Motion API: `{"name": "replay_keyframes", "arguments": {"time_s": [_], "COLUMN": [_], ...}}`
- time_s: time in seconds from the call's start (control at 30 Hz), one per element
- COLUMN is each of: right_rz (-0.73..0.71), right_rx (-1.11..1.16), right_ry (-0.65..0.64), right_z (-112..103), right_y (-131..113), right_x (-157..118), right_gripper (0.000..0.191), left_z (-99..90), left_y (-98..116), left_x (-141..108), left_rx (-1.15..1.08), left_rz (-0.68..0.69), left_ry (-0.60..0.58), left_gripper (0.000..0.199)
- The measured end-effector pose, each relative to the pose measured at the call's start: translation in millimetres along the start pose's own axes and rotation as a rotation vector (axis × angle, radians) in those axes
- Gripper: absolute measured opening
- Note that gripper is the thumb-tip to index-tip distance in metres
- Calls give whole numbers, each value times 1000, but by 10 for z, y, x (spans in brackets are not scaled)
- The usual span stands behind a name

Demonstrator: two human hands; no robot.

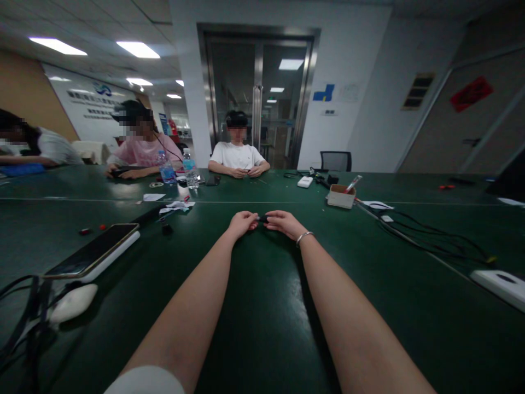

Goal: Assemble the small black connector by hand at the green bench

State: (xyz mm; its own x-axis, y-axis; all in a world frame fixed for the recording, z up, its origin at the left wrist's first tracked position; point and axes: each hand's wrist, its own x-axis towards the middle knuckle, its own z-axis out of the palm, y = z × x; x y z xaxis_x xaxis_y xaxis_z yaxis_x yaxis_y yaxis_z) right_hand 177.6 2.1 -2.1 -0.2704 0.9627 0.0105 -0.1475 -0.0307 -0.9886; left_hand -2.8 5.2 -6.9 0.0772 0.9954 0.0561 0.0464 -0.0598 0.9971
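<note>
Both arms reach forward over the dark green table point(262, 306), and the hands meet near its middle. Between the fingertips is a small black object point(263, 218), too small to identify. My left hand point(243, 223) pinches its left end, where a small pale part shows at the fingers. On the other side, my right hand point(286, 223) has its fingers closed on the right end of the same object. A silver bracelet point(304, 238) circles the right wrist.
At the left lie a phone point(93, 250) on a white block, cables and a white mouse-like object point(74, 302). Ahead are paper scraps, two bottles point(190, 169) and a small box point(341, 196). Cables and a white device point(502, 287) lie right. Several people sit across the table.
</note>
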Motion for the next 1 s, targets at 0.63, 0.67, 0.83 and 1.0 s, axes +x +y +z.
{"name": "replay_keyframes", "arguments": {"time_s": [0.63,0.67,0.83,1.0], "right_rz": [23,25,23,29], "right_rx": [18,18,16,16], "right_ry": [-1,-1,0,-5], "right_z": [8,8,8,3], "right_y": [-18,-19,-28,-28], "right_x": [-7,-8,-13,-9], "right_gripper": [15,15,15,15], "left_z": [-44,-47,-43,-48], "left_y": [39,39,49,36], "left_x": [-84,-89,-97,-78], "left_rx": [-37,-38,-57,-65], "left_rz": [84,95,94,102], "left_ry": [-45,-51,-55,-24], "left_gripper": [30,30,27,31]}}
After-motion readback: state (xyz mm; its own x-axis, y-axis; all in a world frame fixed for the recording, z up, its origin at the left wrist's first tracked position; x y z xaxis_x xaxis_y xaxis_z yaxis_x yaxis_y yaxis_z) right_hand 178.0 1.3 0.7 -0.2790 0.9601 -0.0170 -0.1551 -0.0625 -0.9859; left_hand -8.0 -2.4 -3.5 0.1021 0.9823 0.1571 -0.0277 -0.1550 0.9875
